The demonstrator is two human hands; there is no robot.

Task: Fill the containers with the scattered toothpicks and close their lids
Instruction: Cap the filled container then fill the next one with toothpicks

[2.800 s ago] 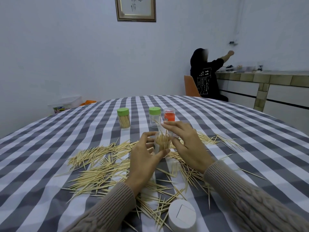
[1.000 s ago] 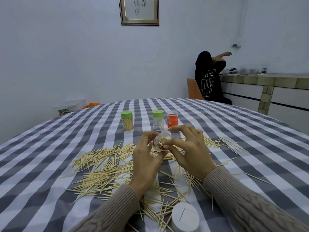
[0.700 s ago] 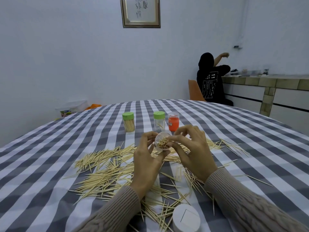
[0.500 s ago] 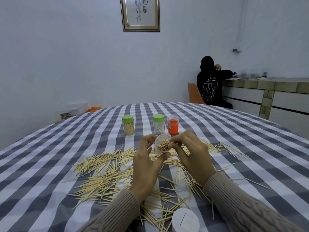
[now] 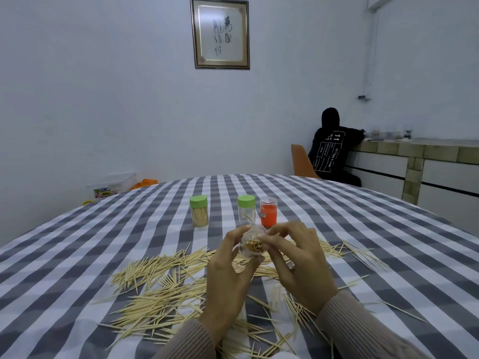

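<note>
This looks like a plain room in a home, a dining room or the eating end of a kitchen. A large table (image 5: 337, 216) under a grey-and-white checked cloth fills the foreground, a framed sheet of brush writing (image 5: 220, 35) hangs on the bare pale wall, and a tiled counter (image 5: 414, 149) with white cupboard fronts runs along the right side. A person in a dark hooded top (image 5: 333, 151) sits at that counter on an orange chair (image 5: 300, 161), and clear plastic storage boxes (image 5: 114, 183) sit low by the far wall.
</note>
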